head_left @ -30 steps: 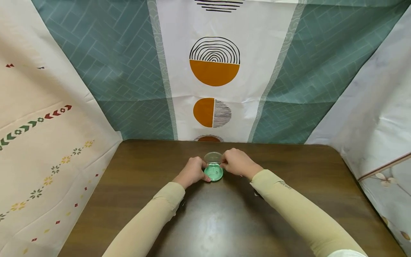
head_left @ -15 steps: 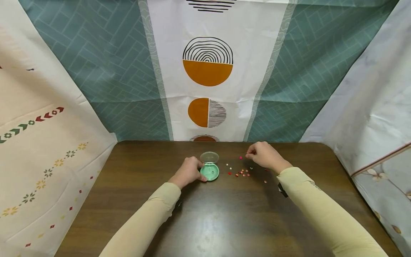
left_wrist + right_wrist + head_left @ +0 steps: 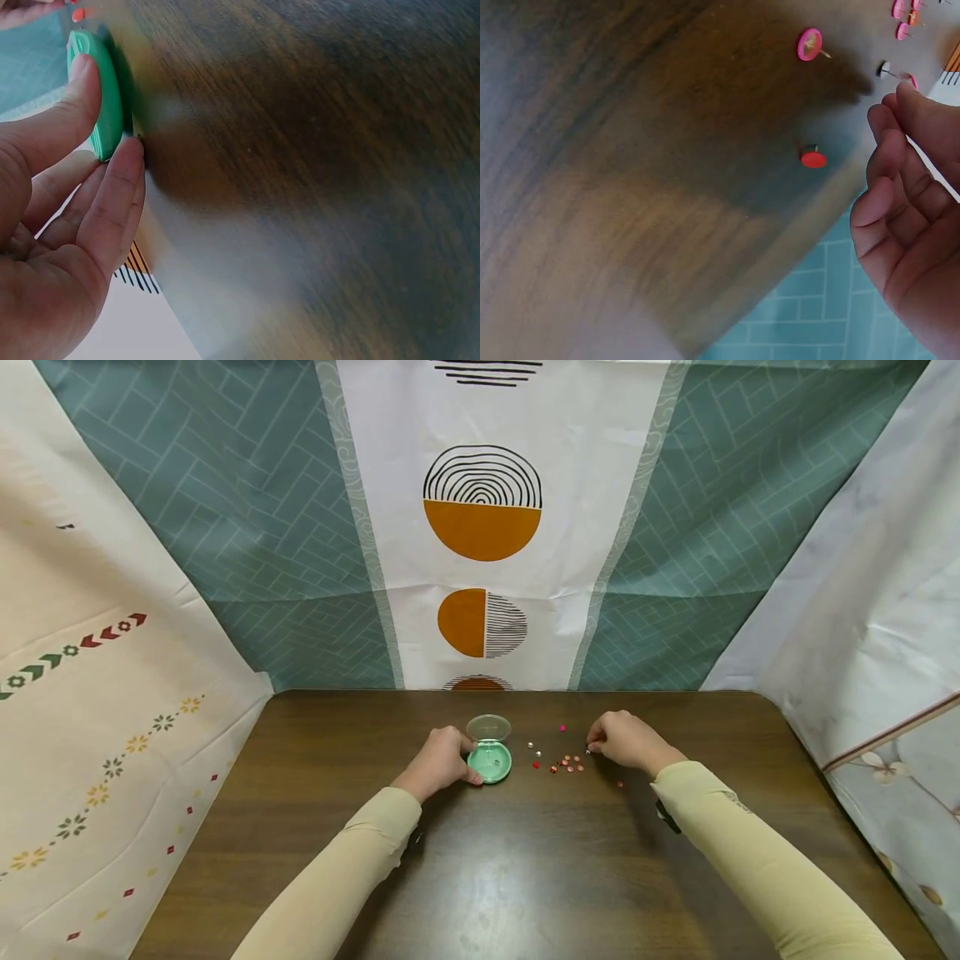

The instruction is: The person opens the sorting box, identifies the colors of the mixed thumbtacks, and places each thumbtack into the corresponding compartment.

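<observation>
My left hand (image 3: 441, 758) holds a small round green case (image 3: 490, 762) on the table, thumb in front and fingers behind its left side. The case's clear lid (image 3: 488, 727) stands raised, and a few tiny things show inside. In the left wrist view, the thumb (image 3: 84, 101) lies on the green rim. My right hand (image 3: 624, 740) reaches down to a white thumbtack (image 3: 885, 70), its thumb and bent fingers close together at the tack's pin. Whether they touch it, I cannot tell. A red thumbtack (image 3: 813, 159) and a pink thumbtack (image 3: 808, 45) lie nearby.
Several copper-pink and red thumbtacks (image 3: 568, 768) lie scattered between the hands. A bright pink tack (image 3: 562, 727) sits farther back. Patterned cloth (image 3: 480, 527) hangs behind and beside the dark wooden table (image 3: 480, 877).
My right hand has left the case, swung right to the scattered tacks and lowered to the white one. My left hand keeps hold of the case. The head view has shifted slightly.
</observation>
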Action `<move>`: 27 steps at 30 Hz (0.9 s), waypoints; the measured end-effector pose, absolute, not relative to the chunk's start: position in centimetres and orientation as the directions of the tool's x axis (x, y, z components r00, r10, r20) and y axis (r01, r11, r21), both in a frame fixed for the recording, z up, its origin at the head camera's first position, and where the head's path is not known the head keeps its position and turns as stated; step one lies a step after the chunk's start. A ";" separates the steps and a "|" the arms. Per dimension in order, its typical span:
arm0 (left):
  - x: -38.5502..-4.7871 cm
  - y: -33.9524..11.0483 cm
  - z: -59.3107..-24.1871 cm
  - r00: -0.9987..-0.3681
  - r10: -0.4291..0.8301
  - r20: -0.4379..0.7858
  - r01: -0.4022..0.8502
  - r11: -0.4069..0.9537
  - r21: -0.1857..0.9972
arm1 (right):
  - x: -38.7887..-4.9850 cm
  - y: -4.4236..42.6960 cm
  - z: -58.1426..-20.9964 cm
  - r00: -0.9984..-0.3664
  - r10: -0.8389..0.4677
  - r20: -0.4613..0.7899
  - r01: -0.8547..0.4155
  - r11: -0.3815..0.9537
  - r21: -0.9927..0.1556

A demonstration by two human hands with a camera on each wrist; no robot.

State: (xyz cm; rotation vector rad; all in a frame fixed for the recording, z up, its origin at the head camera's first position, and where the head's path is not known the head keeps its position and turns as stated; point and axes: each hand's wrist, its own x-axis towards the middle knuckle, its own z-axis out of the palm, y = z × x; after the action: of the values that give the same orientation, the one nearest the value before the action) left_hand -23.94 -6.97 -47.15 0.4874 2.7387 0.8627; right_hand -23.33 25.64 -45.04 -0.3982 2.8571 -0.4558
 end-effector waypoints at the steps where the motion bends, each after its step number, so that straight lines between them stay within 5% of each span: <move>1: -23.9 -7.0 -47.1 -0.919 0.379 -0.113 0.245 0.771 0.587 | -23.3 25.6 -45.2 -0.937 -0.305 -0.172 -0.236 0.913 -0.333; 27: -24.1 -7.0 -47.3 -0.915 0.390 -0.102 0.259 0.762 0.593 | -23.2 25.4 -46.0 -0.935 -0.326 -0.140 -0.273 0.913 -0.304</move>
State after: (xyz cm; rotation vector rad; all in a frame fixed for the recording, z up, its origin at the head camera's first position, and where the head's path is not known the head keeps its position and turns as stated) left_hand -24.10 -6.99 -47.29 0.5109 2.7398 0.8750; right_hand -23.15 25.38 -45.96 -0.4564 2.8871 -0.4184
